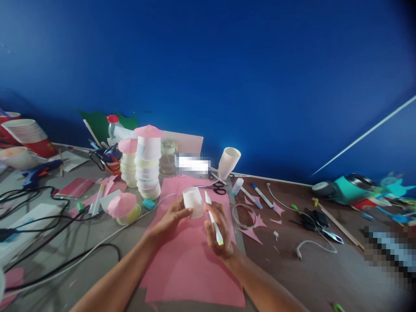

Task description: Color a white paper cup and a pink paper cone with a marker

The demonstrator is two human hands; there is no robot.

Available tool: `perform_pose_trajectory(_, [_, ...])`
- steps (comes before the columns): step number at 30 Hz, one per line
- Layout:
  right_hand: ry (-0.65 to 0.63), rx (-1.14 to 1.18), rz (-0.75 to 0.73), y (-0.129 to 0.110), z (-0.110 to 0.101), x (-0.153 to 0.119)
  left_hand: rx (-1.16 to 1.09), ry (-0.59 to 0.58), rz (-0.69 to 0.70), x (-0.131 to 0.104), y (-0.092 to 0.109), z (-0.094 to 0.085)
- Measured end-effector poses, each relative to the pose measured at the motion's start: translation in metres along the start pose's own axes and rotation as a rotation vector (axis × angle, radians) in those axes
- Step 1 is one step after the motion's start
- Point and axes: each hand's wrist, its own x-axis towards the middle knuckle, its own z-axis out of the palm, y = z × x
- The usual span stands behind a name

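My left hand (178, 214) grips a white paper cup (193, 201) from its left side, thumb across the front. In my right hand (219, 232) is a white marker (213, 221) with yellow-green ends, held slantwise, its upper end close to the cup's right side. Both hands are above a large pink paper sheet (195, 277). Just behind the cup lies a pair of scissors (218, 187). To the left stand stacked white cups (147, 167) topped with a pink paper cone, with a shorter stack beside them. A single cup with a pink cone (122, 206) sits nearer.
At right lie a glue stick (237, 186), blue-ended markers (261, 196), pink scraps (253, 235) and a white cable (316, 242). A teal bottle (349, 189) rests further right. Black cables and a blue glue gun (40, 170) spread at left. A blue wall closes the back.
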Motion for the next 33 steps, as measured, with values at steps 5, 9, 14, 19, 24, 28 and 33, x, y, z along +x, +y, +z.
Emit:
perform_pose_trajectory(5, [-0.047, 0.073, -0.075, -0.0001, -0.0008, 0.0020, 0.071, 0.018, 0.002, -0.0005, -0.0011, -0.0017])
perform_pose_trajectory(9, [-0.024, 0.087, -0.039, -0.0023, 0.0019, 0.0039, 0.077, 0.016, -0.001, -0.0008, -0.0031, -0.0022])
perform_pose_trajectory(14, [0.004, 0.078, 0.001, -0.0051, 0.0025, 0.0054, 0.007, -0.009, -0.035, -0.0024, -0.0010, 0.0004])
perform_pose_trajectory(19, [-0.007, 0.074, 0.011, -0.0067, 0.0007, 0.0074, 0.074, 0.018, -0.016, -0.0017, -0.0012, -0.0006])
perform_pose_trajectory(24, [0.014, 0.091, 0.052, -0.0057, 0.0017, 0.0067, 0.113, 0.011, 0.017, -0.0013, -0.0014, -0.0039])
perform_pose_trajectory(28, [0.000, 0.094, 0.068, -0.0038, 0.0058, 0.0022, 0.112, 0.016, 0.037, -0.0005, -0.0041, -0.0050])
perform_pose_trajectory(33, [-0.033, 0.084, -0.015, -0.0028, 0.0060, 0.0009, 0.052, -0.001, 0.023, 0.0001, -0.0056, -0.0047])
